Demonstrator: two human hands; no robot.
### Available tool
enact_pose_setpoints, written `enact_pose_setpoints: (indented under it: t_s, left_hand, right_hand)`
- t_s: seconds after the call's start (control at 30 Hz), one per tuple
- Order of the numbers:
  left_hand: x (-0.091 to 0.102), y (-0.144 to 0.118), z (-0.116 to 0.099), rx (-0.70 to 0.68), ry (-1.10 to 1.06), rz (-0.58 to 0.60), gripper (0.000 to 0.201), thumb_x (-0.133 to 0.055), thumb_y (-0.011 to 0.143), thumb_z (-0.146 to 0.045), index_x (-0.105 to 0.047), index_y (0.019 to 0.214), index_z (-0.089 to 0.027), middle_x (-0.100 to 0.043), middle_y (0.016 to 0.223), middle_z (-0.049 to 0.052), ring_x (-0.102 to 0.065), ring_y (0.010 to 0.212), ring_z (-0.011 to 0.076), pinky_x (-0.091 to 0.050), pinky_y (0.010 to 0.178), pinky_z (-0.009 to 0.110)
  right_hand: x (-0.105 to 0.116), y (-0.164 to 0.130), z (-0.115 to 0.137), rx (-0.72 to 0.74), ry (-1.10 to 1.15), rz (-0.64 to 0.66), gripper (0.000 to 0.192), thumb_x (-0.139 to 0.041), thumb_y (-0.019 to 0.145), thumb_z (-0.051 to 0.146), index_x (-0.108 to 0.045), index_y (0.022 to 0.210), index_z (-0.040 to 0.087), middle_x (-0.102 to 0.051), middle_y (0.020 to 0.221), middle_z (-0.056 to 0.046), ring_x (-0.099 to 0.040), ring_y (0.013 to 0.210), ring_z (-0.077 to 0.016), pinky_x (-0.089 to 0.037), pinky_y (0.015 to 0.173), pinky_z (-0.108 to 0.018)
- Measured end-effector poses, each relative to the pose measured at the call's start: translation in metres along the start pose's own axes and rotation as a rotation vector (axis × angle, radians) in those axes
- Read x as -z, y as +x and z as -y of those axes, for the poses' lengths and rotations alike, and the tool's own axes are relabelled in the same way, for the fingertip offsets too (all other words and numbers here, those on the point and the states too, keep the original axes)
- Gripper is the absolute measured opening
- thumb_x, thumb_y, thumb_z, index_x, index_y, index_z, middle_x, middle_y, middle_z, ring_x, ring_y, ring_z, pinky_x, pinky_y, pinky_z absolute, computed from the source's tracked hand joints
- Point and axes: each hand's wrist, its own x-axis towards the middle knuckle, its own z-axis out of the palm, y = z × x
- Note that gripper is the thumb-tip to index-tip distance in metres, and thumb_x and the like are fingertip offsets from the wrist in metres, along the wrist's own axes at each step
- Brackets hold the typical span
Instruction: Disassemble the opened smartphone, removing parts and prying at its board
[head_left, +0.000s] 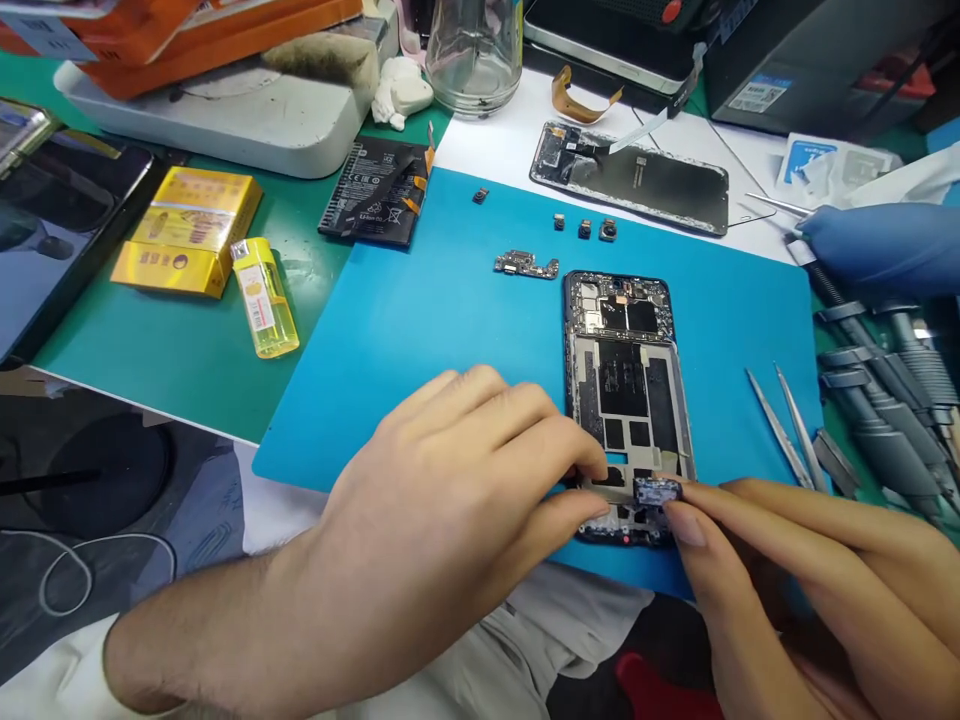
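Fingertips of the left hand (442, 500) and right hand (795, 570) pinch together on a small dark module (657, 491) at the near end of an opened phone frame (626, 400). The frame lies flat on the blue mat (420, 320), long axis running away from the person, camera end far.

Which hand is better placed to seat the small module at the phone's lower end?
Right, probably. The right hand already pinches the small module over the opened phone; the left hand braces the frame's lower left edge.
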Motion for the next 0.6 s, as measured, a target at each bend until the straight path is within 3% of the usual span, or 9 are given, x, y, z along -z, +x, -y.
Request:
enact_pose_setpoints:
  t_s: [0.07,0.23,0.4,0.6]
  left_hand:
    - [0.0,0.0,0.0,-0.007,0.003,-0.008,0.011,-0.071,0.119,-0.037,-0.072,0.115,-0.026,-0.079,0.11,-0.008,-0.059,0.097,0.0185,-0.045,0.089,0.04]
    - [0.002,-0.002,-0.002,-0.003,0.0,-0.002,0.012,-0.07,0.119,-0.037,-0.073,0.118,-0.025,-0.079,0.111,-0.007,-0.06,0.097,0.0195,-0.045,0.089,0.042]
    - [0.004,0.0,-0.009,0.029,0.032,-0.011,0.014,-0.069,0.119,-0.035,-0.077,0.118,-0.024,-0.078,0.108,-0.005,-0.065,0.098,0.0208,-0.047,0.086,0.043]
    - [-0.002,0.006,-0.014,0.021,0.057,-0.048,0.018,-0.07,0.118,-0.037,-0.081,0.124,-0.025,-0.076,0.108,-0.004,-0.067,0.098,0.0214,-0.047,0.084,0.044]
  right_hand:
    - [-0.001,0.004,0.004,-0.015,-0.01,-0.027,0.023,-0.074,0.117,0.014,-0.079,0.139,0.017,-0.072,0.124,-0.008,-0.069,0.102,-0.0157,-0.057,0.09,-0.029]
    - [-0.005,0.009,0.015,-0.093,-0.019,-0.025,0.018,-0.074,0.119,0.02,-0.081,0.135,0.022,-0.073,0.121,-0.006,-0.069,0.103,-0.0169,-0.056,0.095,-0.031]
    - [-0.009,0.012,0.023,-0.126,-0.064,-0.098,0.011,-0.075,0.118,0.018,-0.079,0.127,0.024,-0.074,0.118,-0.003,-0.071,0.099,-0.0153,-0.056,0.086,-0.03]
    - [-0.008,0.015,0.024,-0.158,-0.04,-0.083,0.011,-0.075,0.117,0.021,-0.08,0.124,0.028,-0.076,0.117,-0.002,-0.073,0.099,-0.0173,-0.059,0.077,-0.028]
